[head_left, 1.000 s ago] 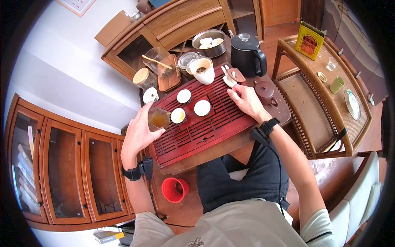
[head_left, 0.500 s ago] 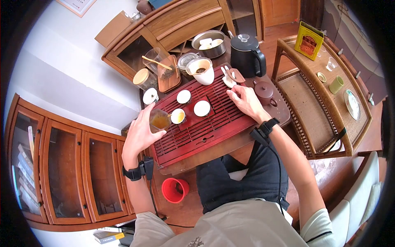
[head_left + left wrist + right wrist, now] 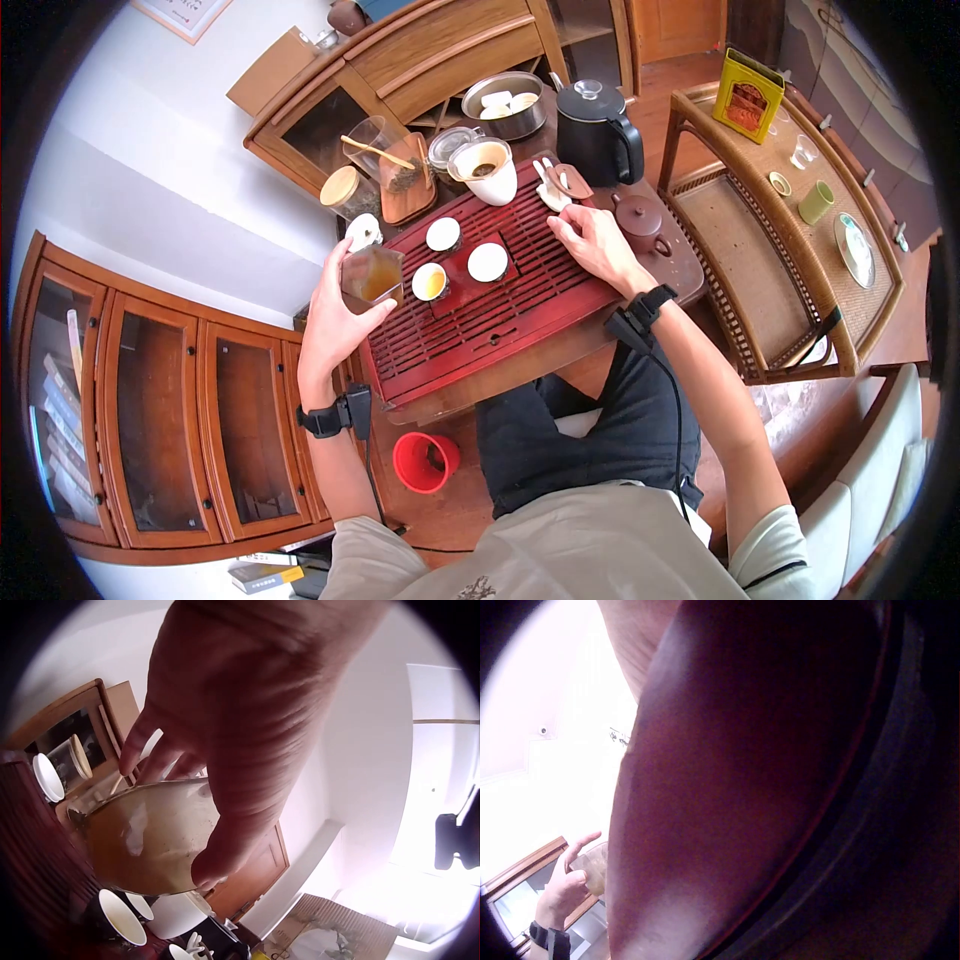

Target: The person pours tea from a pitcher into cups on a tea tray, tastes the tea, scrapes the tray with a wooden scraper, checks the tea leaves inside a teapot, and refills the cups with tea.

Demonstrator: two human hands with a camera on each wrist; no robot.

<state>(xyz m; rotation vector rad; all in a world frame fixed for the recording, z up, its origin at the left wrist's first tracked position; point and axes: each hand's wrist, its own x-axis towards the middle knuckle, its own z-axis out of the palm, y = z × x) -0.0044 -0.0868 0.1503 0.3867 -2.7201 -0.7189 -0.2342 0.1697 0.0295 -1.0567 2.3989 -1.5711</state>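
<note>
My left hand (image 3: 335, 315) grips a glass pitcher (image 3: 374, 276) of amber liquid between thumb and fingers, above the left edge of the slatted red tray (image 3: 450, 345). In the left wrist view the hand (image 3: 232, 727) is curved round the pitcher (image 3: 150, 836). Just right of the pitcher is a white cup (image 3: 430, 282) with yellow liquid inside. Two more cups, one at the back (image 3: 443, 234) and one to the right (image 3: 488, 262), stand on the tray. My right hand (image 3: 598, 247) rests at the tray's right edge, fingers loosely bent, holding nothing.
A gaiwan-like white vessel with filter (image 3: 490, 178) stands at the tray's back, beside a white figure (image 3: 552, 196). A brown teapot (image 3: 640, 222) and black kettle (image 3: 597, 135) are at the right. Behind are a steel bowl (image 3: 508, 120) and lidded jar (image 3: 350, 192). A red bin (image 3: 425, 463) stands below.
My left hand has moved the pitcher slightly left and back, away from the cup with yellow liquid, and the pitcher looks more upright. My right hand has stayed in place.
</note>
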